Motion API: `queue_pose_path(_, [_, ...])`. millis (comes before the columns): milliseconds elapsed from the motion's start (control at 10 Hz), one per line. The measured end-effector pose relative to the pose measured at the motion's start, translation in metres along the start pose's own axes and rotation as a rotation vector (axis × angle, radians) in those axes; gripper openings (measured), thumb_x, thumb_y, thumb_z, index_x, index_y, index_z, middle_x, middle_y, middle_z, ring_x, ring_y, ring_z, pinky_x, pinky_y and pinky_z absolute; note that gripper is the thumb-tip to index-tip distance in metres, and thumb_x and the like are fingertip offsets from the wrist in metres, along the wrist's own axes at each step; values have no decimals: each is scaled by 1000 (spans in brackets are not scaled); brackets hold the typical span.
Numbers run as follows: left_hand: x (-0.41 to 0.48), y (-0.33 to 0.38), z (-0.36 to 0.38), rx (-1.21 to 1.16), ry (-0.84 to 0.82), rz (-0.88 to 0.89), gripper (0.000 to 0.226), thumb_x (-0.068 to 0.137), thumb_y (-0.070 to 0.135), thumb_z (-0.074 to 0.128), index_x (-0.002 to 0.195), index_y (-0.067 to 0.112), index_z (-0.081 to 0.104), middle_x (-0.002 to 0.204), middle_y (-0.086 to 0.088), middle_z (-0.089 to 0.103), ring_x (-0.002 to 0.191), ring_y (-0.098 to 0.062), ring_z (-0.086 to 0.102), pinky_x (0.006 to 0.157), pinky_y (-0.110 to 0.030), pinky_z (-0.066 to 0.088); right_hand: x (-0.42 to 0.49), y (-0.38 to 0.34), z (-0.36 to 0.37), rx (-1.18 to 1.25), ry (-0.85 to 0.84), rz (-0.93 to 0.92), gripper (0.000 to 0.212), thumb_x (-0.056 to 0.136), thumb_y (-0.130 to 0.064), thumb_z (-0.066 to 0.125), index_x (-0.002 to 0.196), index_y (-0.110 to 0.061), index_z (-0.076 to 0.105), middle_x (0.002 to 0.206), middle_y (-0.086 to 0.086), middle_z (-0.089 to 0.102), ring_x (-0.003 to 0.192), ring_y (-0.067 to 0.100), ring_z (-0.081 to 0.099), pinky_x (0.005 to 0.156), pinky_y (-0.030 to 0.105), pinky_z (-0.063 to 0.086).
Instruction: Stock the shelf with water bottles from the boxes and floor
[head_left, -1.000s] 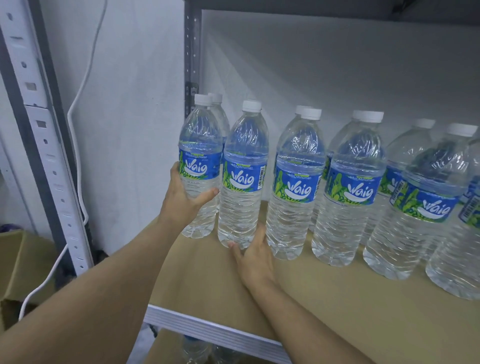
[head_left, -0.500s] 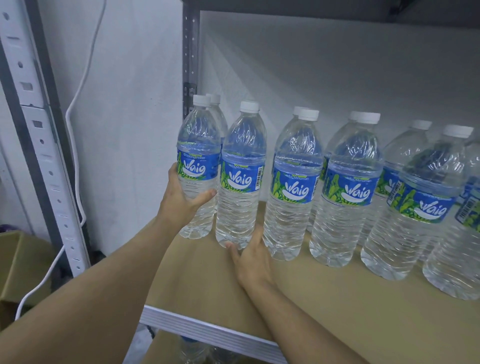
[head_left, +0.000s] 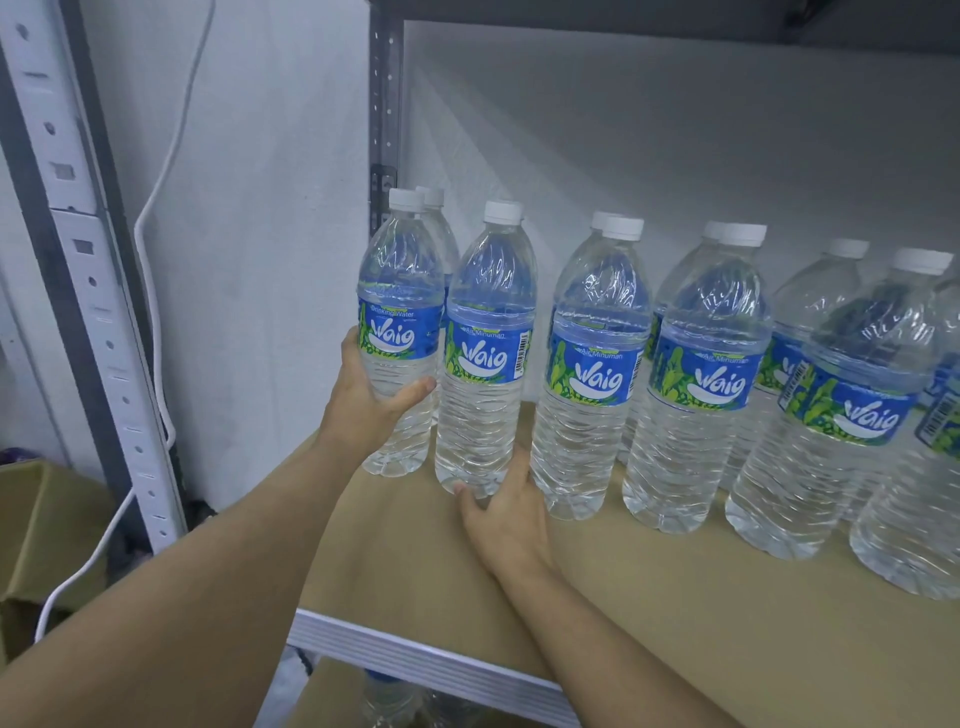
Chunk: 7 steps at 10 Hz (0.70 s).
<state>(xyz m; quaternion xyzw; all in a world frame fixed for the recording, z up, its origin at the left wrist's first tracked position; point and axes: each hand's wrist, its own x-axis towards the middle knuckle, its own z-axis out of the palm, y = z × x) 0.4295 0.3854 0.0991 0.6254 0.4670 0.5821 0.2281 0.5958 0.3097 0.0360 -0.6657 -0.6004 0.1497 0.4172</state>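
Tan shelf board (head_left: 675, 623), upright water bottles (head_left: 587, 364) in rows toward its back.

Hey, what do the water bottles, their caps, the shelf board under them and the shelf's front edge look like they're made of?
Water bottles: clear, glossy thin plastic; the ribbed walls show the water through. Caps: white opaque plastic, probably. Shelf board: matte tan, no grain visible, likely fibreboard or hardboard. Front edge: pale ridged metal with a soft sheen, apparently.

At least 10 water bottles (head_left: 587, 374), 9 white caps (head_left: 501, 210) showing; 1 left hand (head_left: 363, 400), 1 right hand (head_left: 511, 514); 1 cardboard box (head_left: 47, 525); 1 white cable (head_left: 156, 218).
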Motion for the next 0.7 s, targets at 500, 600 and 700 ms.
queue_pose_path(500, [-27,-2,0,146,-64,-280,77,72,42,80,124,14,30,125,-5,56,116,-24,56,96,-42,46,-11,-16,-8,-113,81,-15,77,90,-40,57,149,-4,24,120,19,60,107,38,62,85,41,50])
queue_pose_path(600, [-48,-9,-4,446,-90,-401,73,79,47,66,135,8,38,130,-11,50,120,-30,51,97,-44,45,-19,-17,-16,-138,92,-60,60,94,-34,52,141,-1,37,108,19,63,100,37,64,81,40,51])
queue_pose_path(700, [-71,-2,-2,536,-92,-373,62,86,46,54,136,11,40,132,-13,54,121,-32,51,100,-45,42,-32,-11,-32,-184,51,-68,38,93,-23,50,129,-8,51,110,14,63,100,31,63,81,37,47])
